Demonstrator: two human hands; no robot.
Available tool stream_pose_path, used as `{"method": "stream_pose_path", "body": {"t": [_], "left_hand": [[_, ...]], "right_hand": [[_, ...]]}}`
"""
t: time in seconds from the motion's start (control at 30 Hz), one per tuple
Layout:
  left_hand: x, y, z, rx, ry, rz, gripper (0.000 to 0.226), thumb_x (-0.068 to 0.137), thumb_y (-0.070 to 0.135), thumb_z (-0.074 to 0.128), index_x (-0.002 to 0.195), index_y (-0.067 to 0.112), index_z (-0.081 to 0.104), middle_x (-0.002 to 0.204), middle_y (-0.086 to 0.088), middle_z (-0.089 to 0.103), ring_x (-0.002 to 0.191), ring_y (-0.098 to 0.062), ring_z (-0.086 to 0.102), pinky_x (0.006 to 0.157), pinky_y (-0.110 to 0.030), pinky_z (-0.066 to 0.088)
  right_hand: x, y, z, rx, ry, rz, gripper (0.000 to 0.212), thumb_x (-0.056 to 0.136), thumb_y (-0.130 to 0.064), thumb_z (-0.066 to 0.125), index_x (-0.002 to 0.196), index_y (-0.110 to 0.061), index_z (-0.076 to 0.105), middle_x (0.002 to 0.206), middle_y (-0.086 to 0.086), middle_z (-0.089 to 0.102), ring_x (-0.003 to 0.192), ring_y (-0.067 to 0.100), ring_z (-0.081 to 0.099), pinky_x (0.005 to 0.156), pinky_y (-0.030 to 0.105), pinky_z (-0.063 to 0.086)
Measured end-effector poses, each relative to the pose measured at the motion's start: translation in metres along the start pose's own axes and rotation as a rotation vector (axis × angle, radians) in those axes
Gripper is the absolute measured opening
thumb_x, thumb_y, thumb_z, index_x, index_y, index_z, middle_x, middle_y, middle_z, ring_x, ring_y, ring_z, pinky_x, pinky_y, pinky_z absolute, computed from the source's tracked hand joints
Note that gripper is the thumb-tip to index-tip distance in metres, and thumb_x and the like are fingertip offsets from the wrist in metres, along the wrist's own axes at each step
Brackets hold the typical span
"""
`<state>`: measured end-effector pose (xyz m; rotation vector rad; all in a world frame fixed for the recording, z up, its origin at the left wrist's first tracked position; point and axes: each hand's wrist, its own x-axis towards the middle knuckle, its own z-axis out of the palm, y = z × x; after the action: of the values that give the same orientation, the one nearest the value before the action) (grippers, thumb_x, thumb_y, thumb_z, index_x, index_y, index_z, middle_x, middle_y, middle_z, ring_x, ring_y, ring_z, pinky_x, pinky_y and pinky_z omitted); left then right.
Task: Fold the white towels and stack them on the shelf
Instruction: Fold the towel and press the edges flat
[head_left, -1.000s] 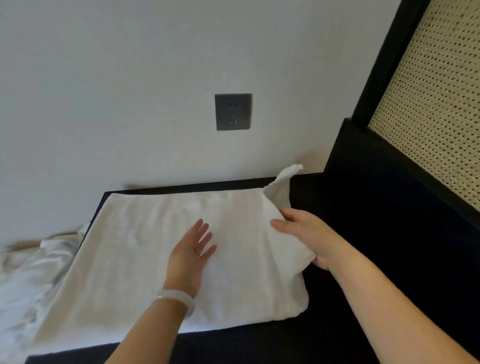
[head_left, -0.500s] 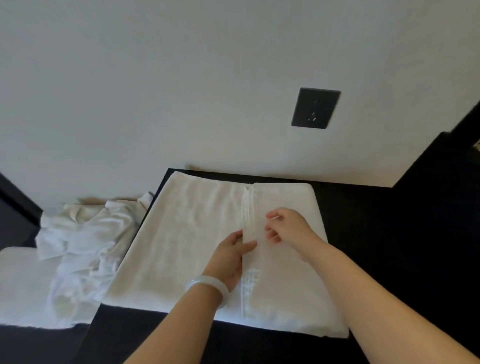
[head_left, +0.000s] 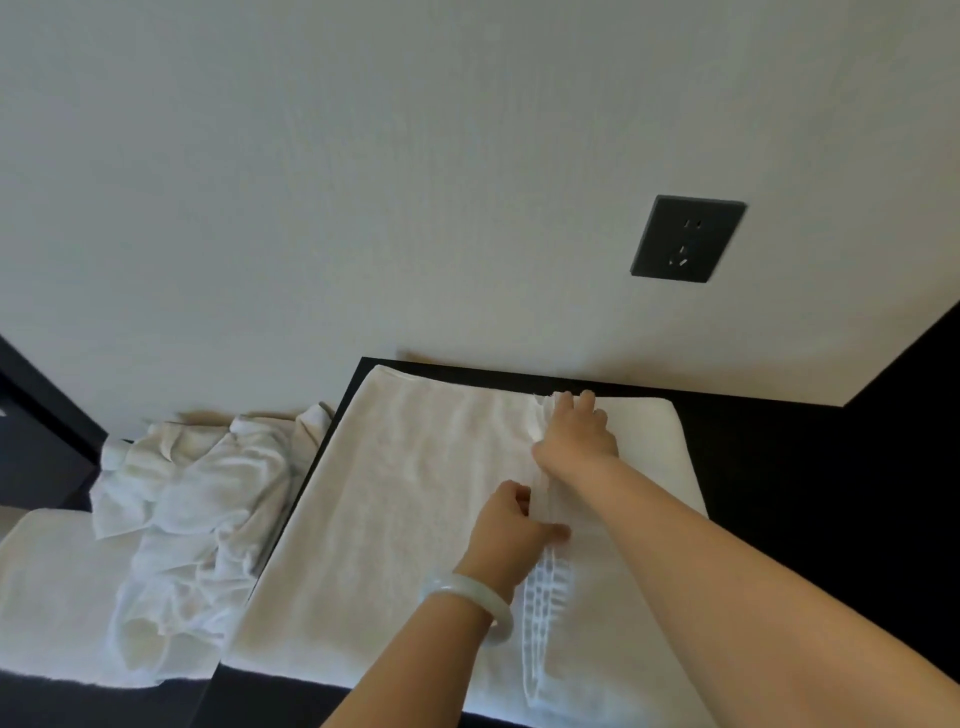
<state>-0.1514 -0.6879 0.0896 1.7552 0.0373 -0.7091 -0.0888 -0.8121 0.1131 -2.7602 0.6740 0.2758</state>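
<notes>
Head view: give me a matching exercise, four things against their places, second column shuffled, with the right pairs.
1 wall socket
2 crumpled towels
3 bracelet
4 right hand

A on the flat towel, at the far end of its folded edge
B on the wall, upper right
C round the wrist of the left hand
D heaped left of the flat towel

Pairs: 1-B, 2-D, 3-C, 4-A.

Black surface (head_left: 753, 441), set against the wall (head_left: 363, 182). A white towel (head_left: 405, 493) was spread flat on it, with its right side folded over. On a lower level just left, a crumpled heap of towels (head_left: 192, 509) was laid on a flat white cloth (head_left: 52, 587).
</notes>
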Motion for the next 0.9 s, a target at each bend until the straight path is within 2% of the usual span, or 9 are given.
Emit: {"method": "stream_pose_path", "body": {"t": [0.1,0.23,0.4,0.53,0.6,0.67,0.73,0.8,0.9], "left_hand": [[-0.005,-0.007,0.006,0.121,-0.048,-0.02,0.034,0.074,0.017,0.08,0.096,0.017,0.054,0.095,-0.003,0.068,0.083,-0.019,0.067,0.064,-0.024,0.054],[-0.007,-0.006,0.004,0.122,-0.034,-0.027,0.035,0.074,0.01,0.081,0.101,0.007,0.058,0.099,-0.011,0.07,0.091,-0.027,0.069,0.082,-0.04,0.058],[-0.008,-0.009,-0.002,0.07,-0.017,-0.005,0.034,0.075,0.005,0.079,0.098,0.014,0.055,0.095,-0.006,0.07,0.085,-0.021,0.071,0.077,-0.034,0.06],[-0.012,-0.007,0.005,0.115,0.011,0.05,0.043,0.082,0.004,0.072,0.114,0.017,0.046,0.097,0.001,0.063,0.081,-0.011,0.066,0.06,-0.017,0.054],[-0.017,-0.005,0.01,0.237,0.036,0.117,0.056,0.084,0.002,0.063,0.132,0.014,0.036,0.106,0.001,0.058,0.088,-0.013,0.064,0.068,-0.017,0.055],[-0.021,-0.003,0.018,0.496,0.141,0.271,0.069,0.087,0.007,0.057,0.146,0.014,0.023,0.131,-0.005,0.043,0.112,-0.021,0.053,0.095,-0.027,0.05],[-0.018,-0.002,0.027,0.789,0.254,0.43,0.073,0.095,0.024,0.052,0.154,0.018,0.01,0.155,-0.008,0.018,0.14,-0.028,0.026,0.116,-0.035,0.028],[-0.011,-0.003,0.035,0.974,0.198,0.532,0.069,0.102,0.04,0.037,0.156,0.024,-0.003,0.164,-0.003,-0.009,0.15,-0.027,-0.007,0.122,-0.041,0.004],[0.002,-0.023,0.039,1.144,0.052,0.575,0.064,0.103,0.051,0.017,0.155,0.03,-0.013,0.161,0.001,-0.024,0.148,-0.022,-0.023,0.121,-0.043,-0.012]], "right_hand": [[0.003,0.008,-0.002,0.204,0.093,0.004,0.052,0.092,-0.009,0.056,0.14,-0.003,0.039,0.138,0.014,0.034,0.11,0.032,0.055,0.08,0.034,0.046],[-0.006,0.013,0.009,0.272,0.051,-0.175,0.044,0.101,-0.028,0.051,0.138,-0.005,0.047,0.143,0.012,0.039,0.125,0.03,0.043,0.105,0.038,0.04],[-0.009,0.037,0.025,-0.003,0.254,-0.217,0.057,0.104,-0.042,0.033,0.157,-0.024,0.021,0.166,0.004,0.011,0.152,0.026,0.01,0.121,0.048,0.008],[-0.004,0.063,0.028,-0.098,-0.012,-0.116,0.065,0.104,-0.053,0.019,0.159,-0.029,-0.004,0.167,-0.003,-0.012,0.153,0.021,-0.013,0.12,0.052,-0.01],[0.001,0.069,0.021,-0.074,0.063,-0.086,0.064,0.103,-0.053,0.02,0.159,-0.027,0.0,0.167,-0.001,-0.008,0.153,0.023,-0.011,0.119,0.055,-0.009],[0.003,0.078,0.015,-0.109,0.248,-0.057,0.063,0.103,-0.051,0.017,0.159,-0.024,0.006,0.167,0.004,-0.002,0.153,0.025,-0.009,0.118,0.056,-0.009],[0.001,0.092,0.016,-0.146,0.349,-0.052,0.063,0.103,-0.05,0.016,0.159,-0.022,0.007,0.167,0.005,0.0,0.153,0.025,-0.009,0.117,0.054,-0.012],[-0.001,0.112,0.023,-0.174,0.277,-0.025,0.064,0.102,-0.051,0.015,0.159,-0.023,0.002,0.167,0.002,-0.005,0.153,0.022,-0.011,0.119,0.053,-0.012],[-0.001,0.131,0.03,-0.07,0.092,0.122,0.067,0.102,-0.056,0.014,0.158,-0.026,-0.005,0.167,-0.001,-0.01,0.153,0.021,-0.01,0.122,0.054,-0.008]]}}
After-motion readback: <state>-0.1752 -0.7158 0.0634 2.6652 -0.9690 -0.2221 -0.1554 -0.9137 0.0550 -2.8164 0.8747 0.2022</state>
